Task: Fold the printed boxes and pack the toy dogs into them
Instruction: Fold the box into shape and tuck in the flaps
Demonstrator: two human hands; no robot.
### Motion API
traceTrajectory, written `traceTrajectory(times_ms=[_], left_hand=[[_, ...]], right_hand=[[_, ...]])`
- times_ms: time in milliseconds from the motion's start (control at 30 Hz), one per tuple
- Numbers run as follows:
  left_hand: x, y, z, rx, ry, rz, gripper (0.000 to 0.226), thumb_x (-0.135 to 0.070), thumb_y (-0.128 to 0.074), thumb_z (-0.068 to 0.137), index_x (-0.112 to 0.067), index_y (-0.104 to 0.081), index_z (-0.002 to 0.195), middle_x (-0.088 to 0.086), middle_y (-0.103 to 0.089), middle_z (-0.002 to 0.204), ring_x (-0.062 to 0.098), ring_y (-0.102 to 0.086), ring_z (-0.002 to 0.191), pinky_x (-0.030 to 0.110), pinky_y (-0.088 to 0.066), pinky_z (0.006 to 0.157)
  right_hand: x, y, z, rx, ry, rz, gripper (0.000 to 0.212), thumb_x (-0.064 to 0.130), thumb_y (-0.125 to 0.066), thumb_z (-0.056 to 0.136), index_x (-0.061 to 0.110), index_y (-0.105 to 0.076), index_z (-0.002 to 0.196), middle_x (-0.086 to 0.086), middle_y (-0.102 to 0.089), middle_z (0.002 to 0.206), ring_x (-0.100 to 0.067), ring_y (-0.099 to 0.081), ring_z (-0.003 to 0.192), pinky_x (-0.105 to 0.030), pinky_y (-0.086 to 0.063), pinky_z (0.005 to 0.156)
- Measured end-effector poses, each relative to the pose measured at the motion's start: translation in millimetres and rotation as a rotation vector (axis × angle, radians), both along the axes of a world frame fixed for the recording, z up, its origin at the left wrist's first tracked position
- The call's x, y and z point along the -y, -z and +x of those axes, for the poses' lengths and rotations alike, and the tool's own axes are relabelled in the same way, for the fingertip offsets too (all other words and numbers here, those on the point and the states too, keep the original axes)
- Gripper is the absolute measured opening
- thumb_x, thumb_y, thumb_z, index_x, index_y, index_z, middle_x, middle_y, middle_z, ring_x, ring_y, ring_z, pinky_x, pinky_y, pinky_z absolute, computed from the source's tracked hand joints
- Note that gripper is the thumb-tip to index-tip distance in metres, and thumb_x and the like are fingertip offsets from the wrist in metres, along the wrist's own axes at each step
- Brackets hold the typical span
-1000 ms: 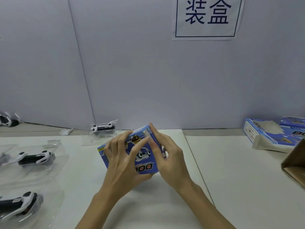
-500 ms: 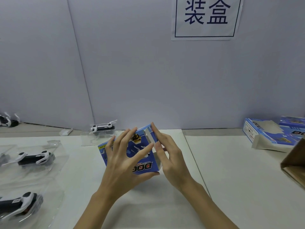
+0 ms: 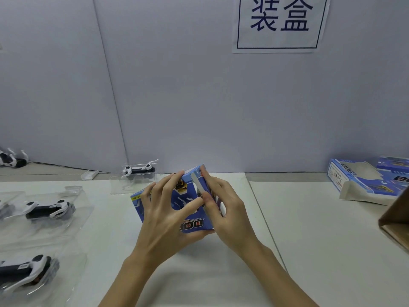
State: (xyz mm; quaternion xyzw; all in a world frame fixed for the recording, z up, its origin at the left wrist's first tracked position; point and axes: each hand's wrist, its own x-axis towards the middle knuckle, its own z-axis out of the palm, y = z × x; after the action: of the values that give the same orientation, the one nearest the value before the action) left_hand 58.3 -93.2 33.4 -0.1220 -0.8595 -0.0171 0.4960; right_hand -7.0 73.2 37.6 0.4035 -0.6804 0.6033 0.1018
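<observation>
Both hands gripped one blue printed box (image 3: 190,209), held just above the bench (image 3: 309,229) at centre, tilted, "DOG" panel toward the camera and upside down. Left hand (image 3: 168,218) was clenched round the box's left side, fingers spread over the top face, thumb lying across the front panel. Right hand (image 3: 228,209) was grasping the right end, fingers along the end edge, thumb meeting the left thumb at the seam. Change over the last second: the left fingers, splayed loosely half a second earlier, had closed down on the box, and the pale end flap (image 3: 200,185) that stood partly open then now lay nearly flush, only a narrow grey strip showing. Judgement: end closure was in its last stage, the flap being pressed home; whether the tab was fully seated could not be told, since the right hand hid it. Whether a toy was already inside also could not be told. Toy dogs in clear bags waited on the left: one just behind the box (image 3: 138,170), one at mid left (image 3: 47,209), one at near left (image 3: 24,271). Flat unfolded boxes (image 3: 358,182) lay well apart at far right, beside a brown carton (image 3: 396,218) at the frame edge. Several units remained to pack.
</observation>
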Motion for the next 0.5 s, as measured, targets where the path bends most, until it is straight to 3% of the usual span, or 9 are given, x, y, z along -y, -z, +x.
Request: traceTrajectory(times_ms=[300, 400, 500], left_hand=[[-1.2, 1.0, -0.1, -0.009, -0.058, -0.029, 0.061, -0.081, -0.061, 0.082, -0.04, -0.056, 0.128, 0.015, -0.039, 0.155, 0.039, -0.043, 0.138, 0.067, -0.037, 0.103], [-2.5, 1.8, 0.2, -0.012, -0.063, -0.019, 0.06, -0.078, -0.063, 0.082, -0.041, -0.054, 0.128, 0.015, -0.037, 0.156, 0.039, -0.042, 0.138, 0.068, -0.036, 0.103], [-2.9, 3.0, 0.4, -0.009, -0.057, 0.004, 0.054, -0.074, -0.064, 0.082, -0.041, -0.054, 0.125, 0.016, -0.037, 0.156, 0.04, -0.042, 0.138, 0.07, -0.035, 0.103]], right_hand=[[-1.7, -1.5, -1.7, 0.074, -0.09, 0.0, 0.052, 0.037, -0.052, 0.102, 0.041, -0.045, 0.153, 0.015, -0.048, 0.141, -0.004, -0.048, 0.138, -0.027, -0.063, 0.082], [0.1, -0.2, -0.4, 0.123, -0.12, 0.058, 0.049, 0.044, -0.044, 0.103, 0.062, -0.038, 0.148, 0.016, -0.041, 0.145, -0.011, -0.044, 0.142, -0.036, -0.063, 0.09], [5.1, 0.2, 5.0, 0.13, -0.083, 0.172, 0.041, 0.066, -0.028, 0.1, 0.085, -0.02, 0.135, 0.011, -0.033, 0.156, -0.018, -0.037, 0.146, -0.046, -0.056, 0.104]])
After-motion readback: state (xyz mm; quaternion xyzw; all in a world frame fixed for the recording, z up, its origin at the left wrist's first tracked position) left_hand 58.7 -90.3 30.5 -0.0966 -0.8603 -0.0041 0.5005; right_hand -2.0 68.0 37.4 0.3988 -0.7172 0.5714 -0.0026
